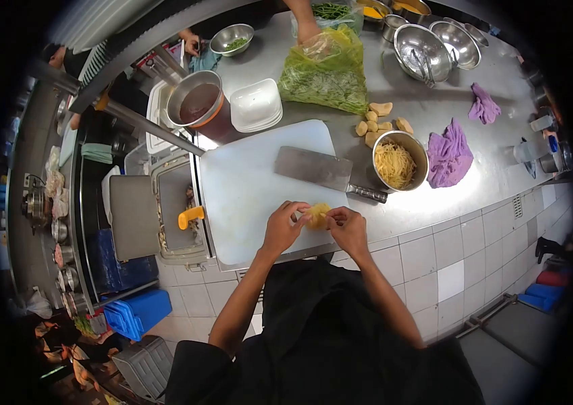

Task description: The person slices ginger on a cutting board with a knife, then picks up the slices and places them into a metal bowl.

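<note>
Over the near right edge of a white cutting board (246,196), my left hand (284,227) and my right hand (348,230) pinch a yellow vegetable piece (317,216) between them. It looks like peeled ginger, though my fingers partly cover it. A wide-bladed cleaver (313,167) lies flat on the board just beyond my hands, its dark handle reaching past the right edge. Right of the cleaver stands a metal pot (423,162) filled with thin yellow shreds (394,165). Several peeled pale yellow chunks (371,127) sit behind the pot.
Another person's hand (310,34) reaches into a yellow-green bag of leaves (323,74). Stacked white dishes (256,104) and a container of dark liquid (198,101) stand beyond the board. Purple cloths (450,155) lie right. A bin with an orange-handled tool (190,217) adjoins the board's left.
</note>
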`<state>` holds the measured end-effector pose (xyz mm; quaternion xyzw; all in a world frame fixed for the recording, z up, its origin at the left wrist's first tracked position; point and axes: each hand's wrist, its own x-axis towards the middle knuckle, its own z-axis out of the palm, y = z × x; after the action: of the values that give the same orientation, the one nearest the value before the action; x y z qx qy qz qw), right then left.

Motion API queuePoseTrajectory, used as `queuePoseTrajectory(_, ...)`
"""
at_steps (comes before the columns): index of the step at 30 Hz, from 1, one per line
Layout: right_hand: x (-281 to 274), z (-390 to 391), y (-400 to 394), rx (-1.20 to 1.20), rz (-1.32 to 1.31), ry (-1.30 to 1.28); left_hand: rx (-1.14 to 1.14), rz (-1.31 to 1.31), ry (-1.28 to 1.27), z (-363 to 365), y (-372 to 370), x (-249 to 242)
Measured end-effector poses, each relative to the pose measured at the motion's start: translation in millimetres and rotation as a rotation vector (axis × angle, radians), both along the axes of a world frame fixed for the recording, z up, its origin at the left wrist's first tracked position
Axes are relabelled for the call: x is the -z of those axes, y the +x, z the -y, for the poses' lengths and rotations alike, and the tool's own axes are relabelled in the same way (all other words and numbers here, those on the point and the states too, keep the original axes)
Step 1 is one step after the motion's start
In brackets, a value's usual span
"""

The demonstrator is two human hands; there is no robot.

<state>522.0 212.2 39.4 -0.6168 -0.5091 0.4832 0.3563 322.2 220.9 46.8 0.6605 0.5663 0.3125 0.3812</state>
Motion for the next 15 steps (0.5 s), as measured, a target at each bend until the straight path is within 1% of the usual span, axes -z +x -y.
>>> queuePoseTrajectory(1,-6.7,3.2,-1.3,0.045,0.028,-0.058,-0.01,0.01,-0.006,4.6,2.7,3.5)
queuePoseTrajectory(2,-11.7,5.9,-3.5,0.091,0.054,-0.116,0.01,-0.069,0.099,8.9,5.9,6.3)
queuePoseTrajectory(3,-9.3,8.8,-5.5,0.085,0.059,-0.121,0.034,-0.15,0.204,11.7,7.0,8.6)
queuePoseTrajectory(4,-5.4,10.7,-7.3,0.101,0.07,-0.092,0.031,-0.147,0.202,11.6,6.6,10.4)
queuePoseTrajectory(6,2.3,14.1,-10.6,0.119,0.087,-0.064,0.107,-0.204,0.267,10.9,7.1,14.5)
queuePoseTrajectory(8,11.0,12.9,-12.9,0.155,0.073,-0.137,0.127,-0.207,0.246,9.3,3.7,17.2)
queuePoseTrajectory(10,12.5,11.8,-14.2,0.128,0.099,-0.122,0.146,-0.214,0.22,9.5,1.1,18.1)
queuePoseTrajectory(12,14.5,10.7,-16.8,0.105,0.122,-0.11,0.138,-0.159,0.116,10.2,-0.4,19.7)
queuePoseTrajectory(15,13.5,5.5,-17.6,0.106,0.179,-0.054,0.109,-0.159,0.147,12.9,1.0,21.6)
